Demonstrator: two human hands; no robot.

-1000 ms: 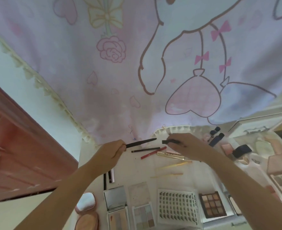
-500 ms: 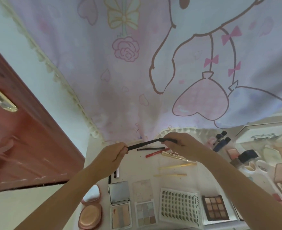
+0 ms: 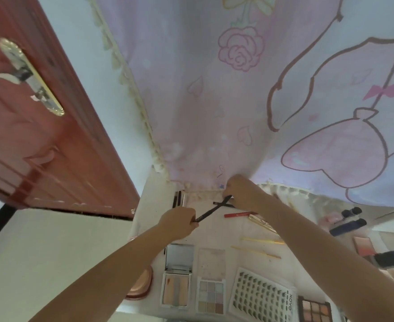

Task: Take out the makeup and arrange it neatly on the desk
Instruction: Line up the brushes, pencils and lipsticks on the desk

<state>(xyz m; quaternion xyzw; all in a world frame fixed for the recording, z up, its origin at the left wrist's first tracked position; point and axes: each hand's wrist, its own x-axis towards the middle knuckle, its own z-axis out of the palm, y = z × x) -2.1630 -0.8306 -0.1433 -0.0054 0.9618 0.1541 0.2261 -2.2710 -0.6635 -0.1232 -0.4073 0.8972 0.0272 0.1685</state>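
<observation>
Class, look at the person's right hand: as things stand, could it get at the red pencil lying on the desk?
Probably yes, once freed. The red pencil lies uncovered just below the right hand, with nothing between them. But that hand pinches a black pencil, whose other end the left hand holds.

Camera swings left and up a lot, so the red door now fills way more of the view than before. Both hands shift toward the back of the desk: the black pencil now tilts steeply, left hand lower, right hand up by the curtain's hem.
</observation>
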